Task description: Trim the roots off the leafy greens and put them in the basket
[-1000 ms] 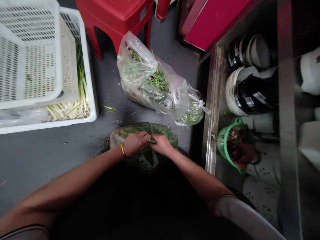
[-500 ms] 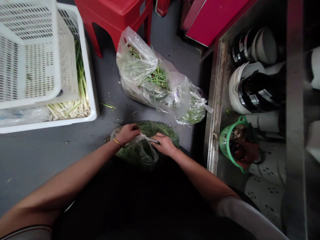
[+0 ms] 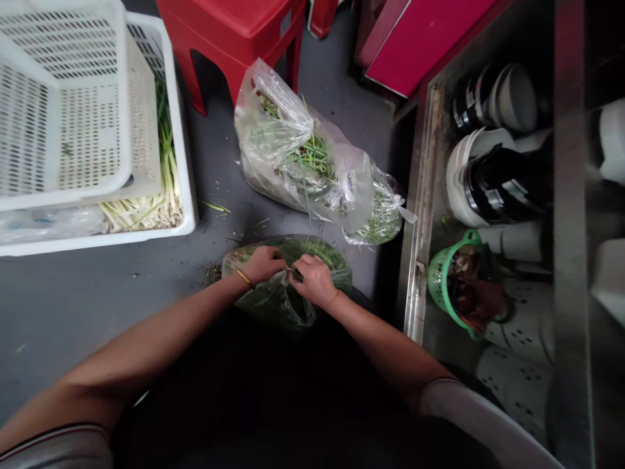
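A clear plastic bag (image 3: 263, 299) full of greens sits on the floor close in front of me, its gathered plastic bunched at the top. My left hand (image 3: 265, 264), a yellow band at its wrist, is closed on that plastic. Close beside it, my right hand (image 3: 314, 280) pinches the same gathered part with bent fingers. The fingertips nearly meet, and what lies right between them is partly hidden. A loose flap of plastic (image 3: 300, 316) hangs below the hands.
Beyond lies another tied plastic bag (image 3: 273, 156) of green scraps. At left, a white basket (image 3: 90, 130) sits over a white crate (image 3: 188, 221) holding scallions (image 3: 168, 176). A red stool (image 3: 219, 39) stands ahead. A metal shelf (image 3: 415, 260) at right holds bowls (image 3: 517, 98) and a green basket (image 3: 439, 280).
My hands have come closer together at the bag's gathered top. The pale strip that stretched between them is now mostly hidden. The view has shifted slightly.
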`<state>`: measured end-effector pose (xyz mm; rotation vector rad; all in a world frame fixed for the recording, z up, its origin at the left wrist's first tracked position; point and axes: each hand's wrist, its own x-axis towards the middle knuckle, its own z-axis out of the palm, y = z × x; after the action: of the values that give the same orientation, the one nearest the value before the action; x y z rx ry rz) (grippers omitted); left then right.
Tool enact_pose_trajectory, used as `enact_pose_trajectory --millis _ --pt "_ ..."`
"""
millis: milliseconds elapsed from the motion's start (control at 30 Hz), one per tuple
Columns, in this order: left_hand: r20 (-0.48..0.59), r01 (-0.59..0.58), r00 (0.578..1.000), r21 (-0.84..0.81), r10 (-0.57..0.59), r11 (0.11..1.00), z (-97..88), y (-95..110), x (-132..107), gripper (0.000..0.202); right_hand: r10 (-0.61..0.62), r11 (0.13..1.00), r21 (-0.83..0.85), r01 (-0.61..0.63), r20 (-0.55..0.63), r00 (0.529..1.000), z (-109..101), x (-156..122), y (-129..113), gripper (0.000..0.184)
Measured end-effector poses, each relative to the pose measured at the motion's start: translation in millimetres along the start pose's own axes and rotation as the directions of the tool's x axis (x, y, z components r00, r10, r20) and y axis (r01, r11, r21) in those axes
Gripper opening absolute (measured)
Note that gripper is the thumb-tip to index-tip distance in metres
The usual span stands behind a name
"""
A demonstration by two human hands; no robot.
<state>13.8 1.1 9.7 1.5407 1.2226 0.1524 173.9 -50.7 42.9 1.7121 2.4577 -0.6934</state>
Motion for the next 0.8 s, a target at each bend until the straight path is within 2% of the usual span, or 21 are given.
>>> enact_pose_trajectory --millis 133,300,367,433,500,533,600,633,667,733,800 --pt "0.011 -0.031 1.0 0.145 0.029 0.989 7.3 -4.9 -2.6 0.017 0.003 1.0 0.015 -0.004 0.054 0.999 9.4 -9.2 -0.8 0.016" --pt "0.012 -0.065 0.998 0.18 0.064 0.981 9.2 -7.8 -20.9 0.009 0.022 0.995 0.096 -0.033 0.114 0.993 23.4 -7.3 -8.6 0.009" --pt "0.017 -0.079 0.997 0.046 0.078 0.996 7.0 -7.0 -24.1 0.008 0.046 0.984 0.166 -0.064 0.108 0.993 25.1 -2.1 -7.5 0.01" --pt "0.018 -0.048 0.998 -0.268 0.055 0.962 3.6 -6.5 -23.5 0.009 0.059 0.961 0.266 -0.08 0.084 0.995 23.5 2.9 -2.8 0.01" --pt "0.03 0.023 1.0 -0.603 -0.006 0.798 0.1 -6.1 -21.1 0.012 0.078 0.917 0.388 -0.089 0.045 0.996 20.2 5.9 3.2 0.014" --pt "0.046 0.058 0.998 -0.705 -0.036 0.707 -1.5 -5.8 -19.9 0.014 0.099 0.888 0.449 -0.099 0.022 0.995 18.6 6.6 5.5 0.018" --pt "0.074 0.1 0.995 -0.796 -0.068 0.597 -3.7 -4.8 -18.3 0.016 0.168 0.819 0.559 -0.129 -0.019 0.986 16.5 7.6 7.6 0.029" --pt "0.084 0.113 0.994 -0.8 -0.077 0.589 -4.5 -4.1 -17.9 0.018 0.207 0.782 0.606 -0.147 -0.03 0.978 16.1 8.5 7.3 0.033" --pt "0.095 0.121 0.993 -0.779 -0.075 0.616 -5.1 -3.4 -17.8 0.02 0.241 0.746 0.646 -0.163 -0.033 0.97 15.7 9.7 6.7 0.035" --pt "0.128 0.089 0.992 -0.635 -0.009 0.767 -6.8 -2.6 -18.5 0.028 0.283 0.681 0.709 -0.185 -0.021 0.959 13.4 13.0 6.9 0.036" --pt "0.171 -0.015 0.981 -0.42 0.095 0.907 -11.5 -3.5 -20.7 0.036 0.3 0.634 0.748 -0.196 -0.004 0.954 6.0 15.1 14.1 0.036"
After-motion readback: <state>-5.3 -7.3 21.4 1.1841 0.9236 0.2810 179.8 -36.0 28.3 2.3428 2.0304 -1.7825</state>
